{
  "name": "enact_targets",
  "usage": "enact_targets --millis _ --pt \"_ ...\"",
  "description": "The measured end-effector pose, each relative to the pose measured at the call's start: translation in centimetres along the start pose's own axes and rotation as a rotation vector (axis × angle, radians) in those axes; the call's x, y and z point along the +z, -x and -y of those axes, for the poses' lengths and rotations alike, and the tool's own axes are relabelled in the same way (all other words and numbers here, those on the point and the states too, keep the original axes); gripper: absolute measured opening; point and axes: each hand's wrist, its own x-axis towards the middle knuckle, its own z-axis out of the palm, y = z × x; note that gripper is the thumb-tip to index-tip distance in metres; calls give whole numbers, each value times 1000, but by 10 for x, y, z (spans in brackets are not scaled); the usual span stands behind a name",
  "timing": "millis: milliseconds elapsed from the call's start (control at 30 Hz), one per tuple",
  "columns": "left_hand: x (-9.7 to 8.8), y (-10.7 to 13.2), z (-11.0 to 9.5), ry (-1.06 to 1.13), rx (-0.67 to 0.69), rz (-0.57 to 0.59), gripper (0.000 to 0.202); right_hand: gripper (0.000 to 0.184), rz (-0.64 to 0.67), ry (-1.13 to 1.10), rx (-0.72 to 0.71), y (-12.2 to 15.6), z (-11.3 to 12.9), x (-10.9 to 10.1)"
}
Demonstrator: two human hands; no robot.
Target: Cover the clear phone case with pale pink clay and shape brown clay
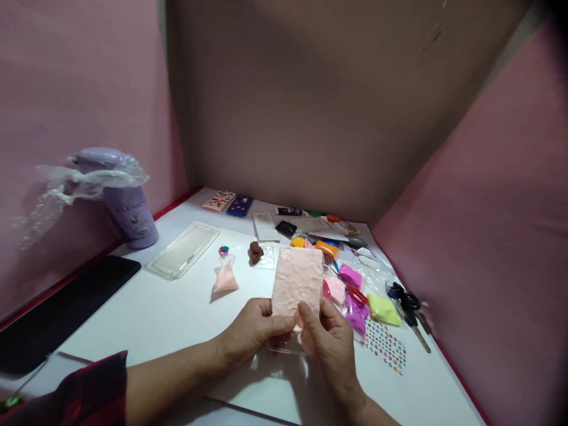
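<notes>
A clear phone case (297,278), most of its back coated in bumpy peach clay, is held up over the white table. My left hand (252,331) grips its lower left side, thumb across the front. On the lower right, my right hand (332,340) is closed round the edge, with its thumb and a finger at a loose bit of peach clay. The bottom strip of the case is bare and see-through. A bag of peach clay (226,279) stands to the left, near a brown clay lump (255,252) and a small multicoloured clay piece (223,251).
Coloured clay packets (384,309), a sheet of stick-on gems (386,346) and black-handled scissors (408,305) lie right. A clear plastic tray (183,249), purple tumbler (133,213) and dark phone-like slab (66,313) are left. Two decorated cases (240,205) lie behind.
</notes>
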Motion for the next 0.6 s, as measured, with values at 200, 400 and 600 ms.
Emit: enact_targets --millis 200,400,600 --pt "1 3 -5 -5 6 -13 21 28 -29 -2 73 -4 -2 -4" --pt "1 7 -10 108 -21 39 26 23 -91 -47 81 -6 2 -4" --pt "2 5 -8 94 -15 8 31 22 -6 -25 35 -2 4 1"
